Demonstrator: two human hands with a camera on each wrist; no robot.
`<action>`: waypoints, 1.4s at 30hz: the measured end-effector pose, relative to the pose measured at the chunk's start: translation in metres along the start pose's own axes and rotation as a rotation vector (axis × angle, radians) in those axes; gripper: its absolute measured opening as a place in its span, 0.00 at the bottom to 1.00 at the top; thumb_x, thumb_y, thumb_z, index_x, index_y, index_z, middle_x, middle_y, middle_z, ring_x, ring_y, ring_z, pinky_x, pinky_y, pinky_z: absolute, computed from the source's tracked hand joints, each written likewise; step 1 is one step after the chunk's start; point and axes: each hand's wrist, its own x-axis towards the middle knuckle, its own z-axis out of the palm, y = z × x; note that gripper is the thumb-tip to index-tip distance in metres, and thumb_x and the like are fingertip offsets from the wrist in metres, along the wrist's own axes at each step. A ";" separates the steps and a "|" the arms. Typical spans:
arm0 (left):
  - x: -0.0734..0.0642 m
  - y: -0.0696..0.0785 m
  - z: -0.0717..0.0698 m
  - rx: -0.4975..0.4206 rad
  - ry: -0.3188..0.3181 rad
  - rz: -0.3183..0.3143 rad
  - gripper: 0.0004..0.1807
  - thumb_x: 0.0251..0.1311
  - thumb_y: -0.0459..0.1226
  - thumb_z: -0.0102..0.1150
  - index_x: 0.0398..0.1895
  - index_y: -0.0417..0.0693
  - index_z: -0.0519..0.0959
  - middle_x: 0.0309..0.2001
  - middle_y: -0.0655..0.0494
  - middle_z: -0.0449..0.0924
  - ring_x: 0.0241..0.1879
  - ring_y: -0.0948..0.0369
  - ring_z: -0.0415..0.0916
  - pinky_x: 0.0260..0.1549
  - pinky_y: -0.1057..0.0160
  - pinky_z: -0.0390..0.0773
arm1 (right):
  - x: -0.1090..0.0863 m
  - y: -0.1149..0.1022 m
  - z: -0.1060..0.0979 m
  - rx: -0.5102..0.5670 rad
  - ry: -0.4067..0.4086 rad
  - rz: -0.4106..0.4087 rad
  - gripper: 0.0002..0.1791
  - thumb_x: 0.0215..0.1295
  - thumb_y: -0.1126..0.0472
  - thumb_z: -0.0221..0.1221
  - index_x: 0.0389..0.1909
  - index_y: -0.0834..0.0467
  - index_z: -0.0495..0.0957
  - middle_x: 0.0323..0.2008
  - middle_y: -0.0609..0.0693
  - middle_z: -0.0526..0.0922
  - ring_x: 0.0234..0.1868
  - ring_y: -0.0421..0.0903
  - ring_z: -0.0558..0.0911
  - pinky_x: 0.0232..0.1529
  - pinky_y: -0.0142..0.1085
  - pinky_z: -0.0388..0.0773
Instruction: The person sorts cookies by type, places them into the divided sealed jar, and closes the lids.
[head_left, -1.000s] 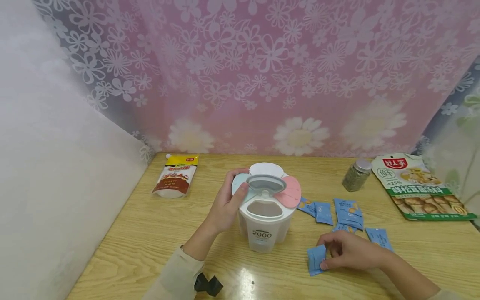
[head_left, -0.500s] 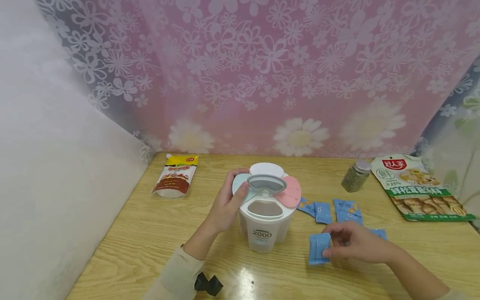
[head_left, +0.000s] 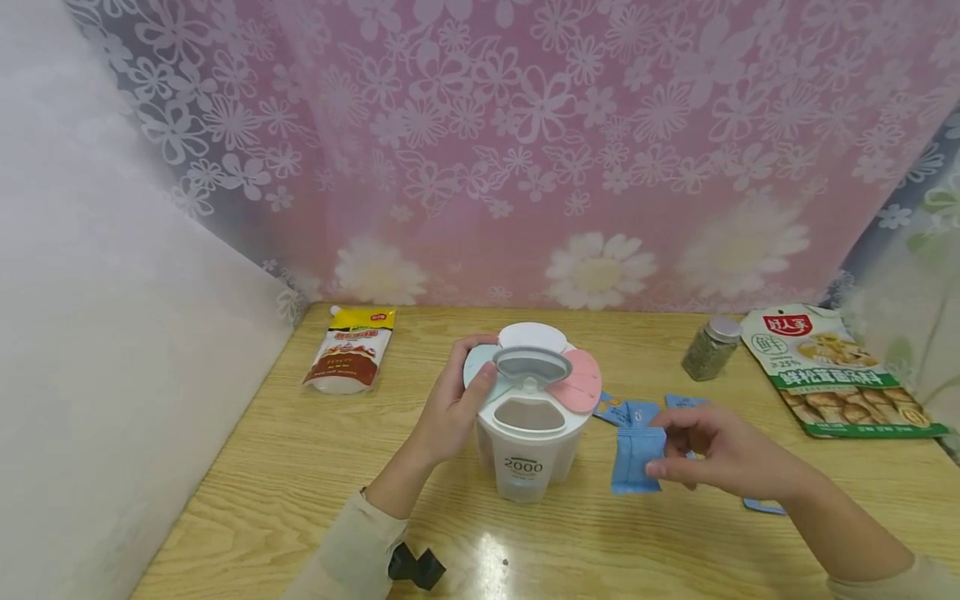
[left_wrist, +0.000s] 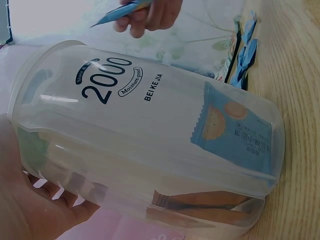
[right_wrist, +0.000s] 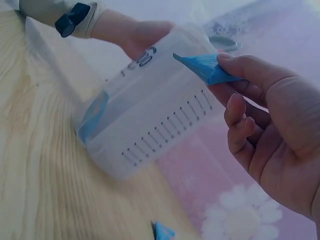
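In the head view my left hand [head_left: 450, 408] grips the upper left side of a clear food storage container [head_left: 522, 467], its thumb on the pale blue part of the lid. The front grey flap [head_left: 534, 365] of the lid stands up, leaving that compartment's mouth uncovered. Through the wall, the left wrist view shows a blue biscuit packet [left_wrist: 235, 132] at the bottom, with brown packets [left_wrist: 205, 200] in the neighbouring compartment. To the right of the container, my right hand [head_left: 723, 454] pinches another blue biscuit packet [head_left: 636, 462] by its edge, held above the table.
Several more blue packets [head_left: 617, 408] lie behind and under my right hand. A glass jar [head_left: 708, 350] of dried herbs and a large green-and-white bag [head_left: 840, 375] are at the back right. A yellow-topped spouted pouch [head_left: 351, 350] lies back left.
My right hand has lifted the pinched packet up and away from me, off the table area near the front. The left hand and the container have stayed put.
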 end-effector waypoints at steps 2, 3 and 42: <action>0.000 0.000 0.000 -0.005 -0.001 -0.004 0.20 0.77 0.42 0.45 0.65 0.43 0.63 0.60 0.44 0.71 0.54 0.59 0.73 0.53 0.65 0.76 | 0.005 -0.006 0.002 -0.010 0.020 -0.007 0.19 0.60 0.83 0.57 0.45 0.59 0.77 0.20 0.51 0.73 0.20 0.45 0.73 0.23 0.34 0.77; 0.000 -0.001 0.000 -0.006 -0.002 -0.005 0.20 0.77 0.42 0.45 0.65 0.43 0.63 0.60 0.44 0.71 0.54 0.59 0.73 0.53 0.65 0.76 | 0.008 -0.009 0.003 -0.016 0.033 -0.009 0.19 0.60 0.84 0.57 0.44 0.59 0.77 0.20 0.50 0.73 0.19 0.45 0.73 0.23 0.34 0.76; 0.001 0.001 -0.001 -0.011 -0.012 0.002 0.20 0.77 0.41 0.45 0.66 0.45 0.63 0.60 0.44 0.71 0.55 0.58 0.73 0.53 0.64 0.77 | 0.088 -0.062 0.053 -0.439 0.387 -0.029 0.13 0.59 0.67 0.70 0.41 0.47 0.84 0.25 0.36 0.80 0.17 0.33 0.67 0.18 0.27 0.68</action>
